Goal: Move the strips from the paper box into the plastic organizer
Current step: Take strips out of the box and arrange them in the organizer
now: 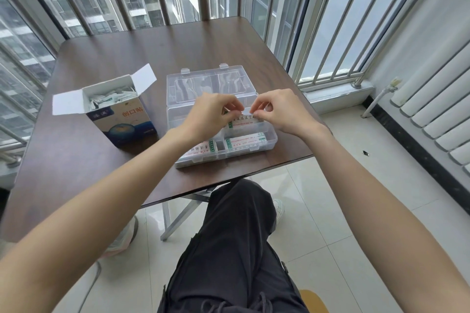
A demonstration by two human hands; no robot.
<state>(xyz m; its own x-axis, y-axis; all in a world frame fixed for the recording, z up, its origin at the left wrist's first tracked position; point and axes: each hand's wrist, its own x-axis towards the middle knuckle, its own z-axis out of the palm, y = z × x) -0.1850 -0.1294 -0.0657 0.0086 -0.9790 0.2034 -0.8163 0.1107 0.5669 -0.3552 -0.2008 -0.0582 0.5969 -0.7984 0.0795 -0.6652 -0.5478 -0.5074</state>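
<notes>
left hand [212,112] and right hand [276,112] pinch opposite ends of one strip [245,111] above the open plastic organizer [272,138] on the tabletop [101,173]; more strips fill its near compartments and the open paper box [119,114] alongside.

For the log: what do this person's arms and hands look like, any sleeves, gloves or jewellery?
Both forearms are bare up to the frame edge, with no sleeves in view. The left hand and right hand wear no gloves, and no watch, bracelet or ring is visible. The fingers are slim, with no markings.
</notes>
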